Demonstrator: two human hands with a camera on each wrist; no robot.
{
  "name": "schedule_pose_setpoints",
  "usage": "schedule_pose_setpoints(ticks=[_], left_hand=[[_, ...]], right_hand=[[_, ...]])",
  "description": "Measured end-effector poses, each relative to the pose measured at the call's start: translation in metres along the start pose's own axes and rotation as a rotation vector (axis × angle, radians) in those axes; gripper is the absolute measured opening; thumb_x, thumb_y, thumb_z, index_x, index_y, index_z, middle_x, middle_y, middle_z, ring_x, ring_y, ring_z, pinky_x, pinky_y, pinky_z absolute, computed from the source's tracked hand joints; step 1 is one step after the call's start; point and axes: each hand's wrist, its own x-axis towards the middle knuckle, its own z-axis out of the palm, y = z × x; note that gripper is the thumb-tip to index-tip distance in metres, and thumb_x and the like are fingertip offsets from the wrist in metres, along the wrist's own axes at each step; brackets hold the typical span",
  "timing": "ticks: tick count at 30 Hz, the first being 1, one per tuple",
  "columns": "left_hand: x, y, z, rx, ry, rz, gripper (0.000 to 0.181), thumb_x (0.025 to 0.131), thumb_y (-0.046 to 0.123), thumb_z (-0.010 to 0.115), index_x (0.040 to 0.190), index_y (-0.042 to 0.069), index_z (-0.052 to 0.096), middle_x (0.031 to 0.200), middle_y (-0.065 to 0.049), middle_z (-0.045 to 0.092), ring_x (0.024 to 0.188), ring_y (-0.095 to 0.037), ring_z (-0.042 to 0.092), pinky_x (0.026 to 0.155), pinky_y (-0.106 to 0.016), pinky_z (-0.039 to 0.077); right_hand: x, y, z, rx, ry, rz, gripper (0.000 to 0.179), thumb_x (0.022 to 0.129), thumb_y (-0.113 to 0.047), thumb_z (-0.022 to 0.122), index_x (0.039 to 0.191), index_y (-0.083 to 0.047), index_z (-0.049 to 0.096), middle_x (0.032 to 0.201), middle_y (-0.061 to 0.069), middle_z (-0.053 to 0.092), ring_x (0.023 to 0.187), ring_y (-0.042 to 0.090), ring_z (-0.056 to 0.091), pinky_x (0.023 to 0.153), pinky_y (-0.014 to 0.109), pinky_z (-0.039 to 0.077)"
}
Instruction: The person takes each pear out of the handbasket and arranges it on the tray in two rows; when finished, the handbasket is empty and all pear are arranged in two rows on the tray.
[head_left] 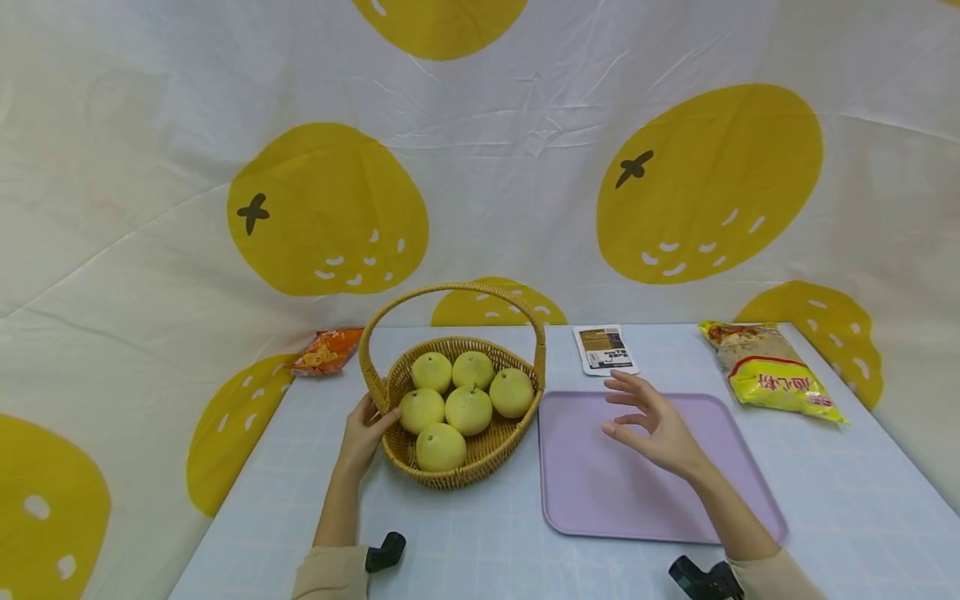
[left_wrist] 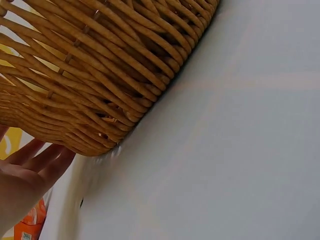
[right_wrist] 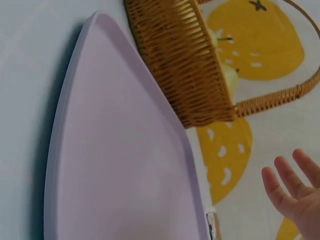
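Observation:
A wicker basket (head_left: pixel 480 468) with a tall arched handle holds several pale yellow-green pears (head_left: pixel 468 410). At the basket's left side, my left hand (head_left: pixel 362 433) grips the rim, its thumb over the edge. The left wrist view shows the fingers (left_wrist: pixel 47 162) against the woven outer wall. My right hand (head_left: pixel 654 427) hovers above the lilac tray (head_left: pixel 600 500), fingers loosely bent and spread, nothing in them. No pear lies on the tray, which sits just right of the basket. In the right wrist view the pears' stems stick up past the basket rim.
An orange snack bag (head_left: pixel 327 351) lies behind the basket to the left. Behind the tray is a white packet with a brown label (head_left: pixel 604 349). A yellow bag of noodles (head_left: pixel 772 371) lies at the back right. A patterned cloth (head_left: pixel 510 192) hangs behind the table.

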Motion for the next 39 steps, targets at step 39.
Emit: schedule_pose_setpoints(ticks=[39], left_hand=[[-0.002, -0.009, 0.000, -0.062, 0.011, -0.024, 0.068, 0.091, 0.005, 0.053, 0.150, 0.005, 0.018, 0.148, -0.024, 0.029, 0.132, -0.033, 0.036, 0.087, -0.016, 0.044]], right_hand=[[0.072, -0.024, 0.106, 0.160, -0.313, 0.003, 0.067, 0.081, -0.010, 0.073, 0.140, -0.008, 0.041, 0.132, 0.025, 0.046, 0.111, 0.045, 0.052, 0.086, 0.053, 0.049]])
